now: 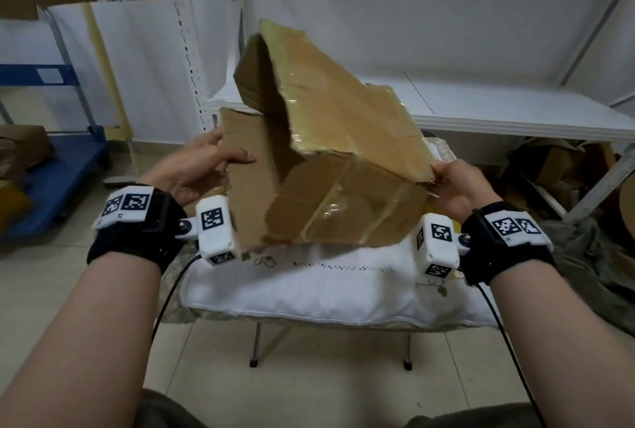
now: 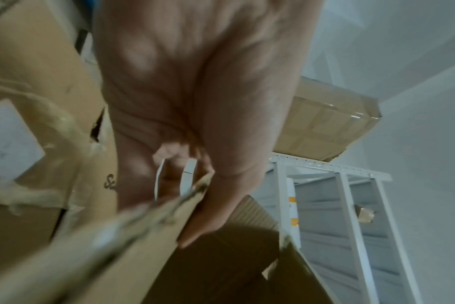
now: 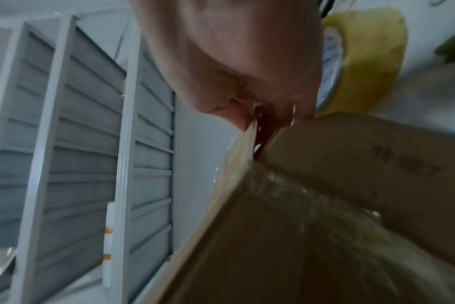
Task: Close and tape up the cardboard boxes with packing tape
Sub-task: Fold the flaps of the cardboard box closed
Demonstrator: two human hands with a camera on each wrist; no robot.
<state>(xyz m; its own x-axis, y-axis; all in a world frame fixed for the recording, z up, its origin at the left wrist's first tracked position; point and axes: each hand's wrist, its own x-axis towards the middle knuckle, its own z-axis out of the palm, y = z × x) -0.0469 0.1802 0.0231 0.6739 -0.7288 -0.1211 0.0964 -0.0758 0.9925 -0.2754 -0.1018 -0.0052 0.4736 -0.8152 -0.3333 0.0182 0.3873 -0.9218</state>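
Note:
A worn brown cardboard box (image 1: 330, 187) with old tape strips is held tilted above a white cushion (image 1: 309, 287), its flaps standing open. My left hand (image 1: 209, 159) grips the left flap's edge, thumb on the inside face; the left wrist view shows the thumb (image 2: 221, 195) pressed over that cardboard edge (image 2: 143, 236). My right hand (image 1: 453, 183) pinches the corner of the big upper flap (image 1: 343, 108), as the right wrist view shows at the flap edge (image 3: 247, 144). A roll of yellowish packing tape (image 3: 364, 61) lies just behind my right hand.
The cushion rests on a small folding stool with metal legs (image 1: 254, 348). A white shelf (image 1: 515, 115) runs behind the box, with cardboard scraps (image 1: 556, 166) under it. A blue cart (image 1: 58, 173) stands at left. More boxes (image 2: 325, 121) sit on racking.

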